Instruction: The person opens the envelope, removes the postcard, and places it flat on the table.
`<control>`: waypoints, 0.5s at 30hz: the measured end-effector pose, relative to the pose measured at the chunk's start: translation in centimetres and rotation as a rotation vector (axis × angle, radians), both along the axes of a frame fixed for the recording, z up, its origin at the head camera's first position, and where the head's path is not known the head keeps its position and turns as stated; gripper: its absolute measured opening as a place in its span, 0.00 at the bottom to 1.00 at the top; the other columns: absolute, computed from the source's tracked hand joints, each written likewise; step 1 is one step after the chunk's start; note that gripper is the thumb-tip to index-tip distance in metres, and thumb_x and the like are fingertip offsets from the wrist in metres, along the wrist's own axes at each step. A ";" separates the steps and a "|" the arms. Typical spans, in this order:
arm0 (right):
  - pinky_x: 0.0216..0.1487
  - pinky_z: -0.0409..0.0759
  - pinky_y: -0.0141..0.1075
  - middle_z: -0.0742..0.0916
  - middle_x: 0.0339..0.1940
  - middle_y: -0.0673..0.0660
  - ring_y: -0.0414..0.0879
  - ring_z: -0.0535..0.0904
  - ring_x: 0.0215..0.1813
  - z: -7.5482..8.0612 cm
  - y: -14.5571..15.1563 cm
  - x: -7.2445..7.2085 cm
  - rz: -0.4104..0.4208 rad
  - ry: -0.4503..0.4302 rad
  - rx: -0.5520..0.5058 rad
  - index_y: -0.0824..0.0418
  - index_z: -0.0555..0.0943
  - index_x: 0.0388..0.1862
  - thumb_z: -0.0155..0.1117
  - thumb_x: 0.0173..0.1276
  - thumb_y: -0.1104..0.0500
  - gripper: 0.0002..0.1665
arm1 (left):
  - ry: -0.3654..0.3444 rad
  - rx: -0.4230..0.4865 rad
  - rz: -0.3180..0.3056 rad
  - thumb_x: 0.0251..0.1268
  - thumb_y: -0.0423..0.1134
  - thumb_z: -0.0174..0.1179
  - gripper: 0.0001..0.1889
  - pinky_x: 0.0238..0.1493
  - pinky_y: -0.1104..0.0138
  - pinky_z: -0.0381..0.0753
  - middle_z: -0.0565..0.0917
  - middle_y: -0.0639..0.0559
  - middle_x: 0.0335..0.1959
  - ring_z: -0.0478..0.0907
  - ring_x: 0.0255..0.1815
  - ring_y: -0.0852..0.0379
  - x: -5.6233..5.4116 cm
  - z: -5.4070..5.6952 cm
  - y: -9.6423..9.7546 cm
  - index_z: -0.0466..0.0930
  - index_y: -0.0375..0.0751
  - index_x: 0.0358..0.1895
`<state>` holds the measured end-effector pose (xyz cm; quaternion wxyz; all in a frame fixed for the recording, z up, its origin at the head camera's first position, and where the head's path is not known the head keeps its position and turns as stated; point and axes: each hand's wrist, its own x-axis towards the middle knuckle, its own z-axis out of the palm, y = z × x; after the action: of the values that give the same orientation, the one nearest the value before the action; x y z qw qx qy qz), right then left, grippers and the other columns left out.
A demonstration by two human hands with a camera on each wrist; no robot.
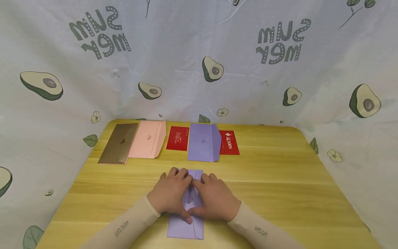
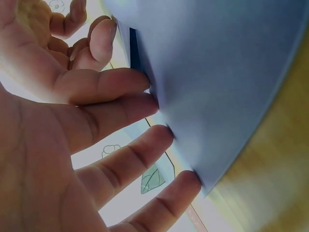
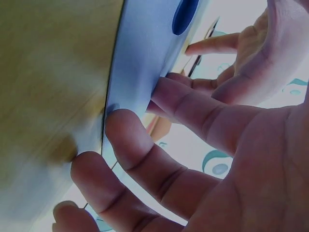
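A lilac envelope (image 1: 185, 228) lies lengthwise on the table under both hands, a notch showing near its middle. My left hand (image 1: 169, 193) rests on its left part, thumb angled down across the paper. In the left wrist view, extended fingertips (image 2: 186, 181) touch the edge of a lilac panel (image 2: 217, 87). From the right, my right hand (image 1: 216, 199) presses on the envelope with index finger and thumb, close beside the left. The right wrist view shows its fingertips (image 3: 123, 118) along the envelope's edge (image 3: 137, 58). The hands hide much of the envelope's middle.
At the back lie a brown envelope (image 1: 118, 143), a pink envelope (image 1: 144, 141), a red card (image 1: 178, 138), another lilac envelope (image 1: 200, 143) with its flap out to the right, and a second red card (image 1: 229, 143). An avocado-print cloth (image 1: 183, 41) hangs behind the wooden table (image 1: 280, 190).
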<state>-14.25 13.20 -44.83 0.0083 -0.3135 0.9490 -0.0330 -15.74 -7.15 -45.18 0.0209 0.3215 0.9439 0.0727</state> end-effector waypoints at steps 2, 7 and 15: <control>0.32 0.72 0.37 0.77 0.36 0.49 0.46 0.69 0.37 -0.1 0.0 0.0 -0.004 0.005 0.000 0.53 0.83 0.64 0.74 0.52 0.22 0.50 | 0.001 0.001 -0.001 0.14 0.85 0.76 0.62 0.51 0.30 0.77 0.75 0.52 0.61 0.71 0.62 0.42 0.0 0.0 0.0 0.79 0.51 0.62; 0.31 0.71 0.37 0.76 0.35 0.49 0.46 0.69 0.37 -0.1 -0.1 0.2 -0.009 0.015 -0.009 0.54 0.83 0.62 0.73 0.52 0.23 0.49 | 0.000 0.000 -0.002 0.14 0.85 0.76 0.63 0.51 0.30 0.77 0.75 0.53 0.61 0.71 0.63 0.42 0.0 -0.2 0.0 0.79 0.51 0.63; 0.29 0.71 0.37 0.76 0.33 0.49 0.47 0.69 0.35 0.2 -0.1 0.3 -0.019 0.025 -0.027 0.54 0.83 0.60 0.74 0.52 0.25 0.47 | 0.006 0.014 -0.002 0.13 0.85 0.76 0.64 0.50 0.30 0.78 0.75 0.53 0.62 0.71 0.62 0.42 0.0 -0.1 -0.1 0.79 0.50 0.63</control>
<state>-13.91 13.10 -44.68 -0.0082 -0.3050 0.9514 -0.0418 -15.75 -7.25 -45.30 0.0158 0.3228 0.9431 0.0781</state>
